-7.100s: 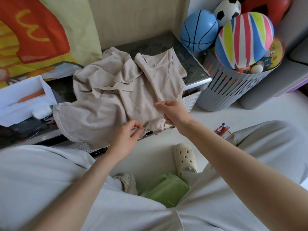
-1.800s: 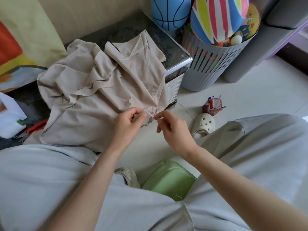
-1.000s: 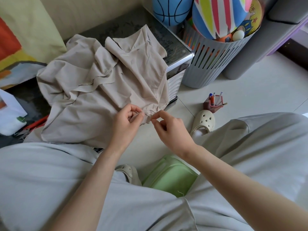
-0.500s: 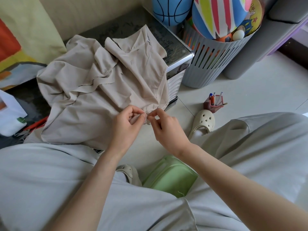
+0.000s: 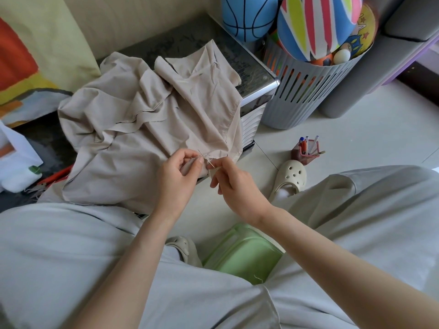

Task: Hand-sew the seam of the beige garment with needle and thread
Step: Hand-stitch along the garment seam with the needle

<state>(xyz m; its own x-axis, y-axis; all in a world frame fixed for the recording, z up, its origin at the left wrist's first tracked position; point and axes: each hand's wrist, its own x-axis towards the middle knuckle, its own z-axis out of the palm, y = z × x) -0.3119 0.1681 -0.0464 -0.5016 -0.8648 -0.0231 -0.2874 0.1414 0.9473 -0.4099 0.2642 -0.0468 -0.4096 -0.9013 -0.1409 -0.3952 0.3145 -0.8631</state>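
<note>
Beige cloth, soft and creased, the garment (image 5: 133,129) lies heaped on the dark speckled table (image 5: 256,67), its stitched hem hanging off the near edge. The left hand (image 5: 177,181) has its grip pinched on that hem. Just beside it, the right hand (image 5: 237,188) pinches the thin needle (image 5: 206,159) at the seam. Half a second ago the fingertips met; now a small gap bares the needle. Rightward on the floor stand a slatted grey basket (image 5: 306,100) of balls and a pen pot (image 5: 306,154).

Pale tiled floor (image 5: 356,143), dark-topped low cabinet (image 5: 249,67), grey slatted basket (image 5: 308,98) just beside.
</note>
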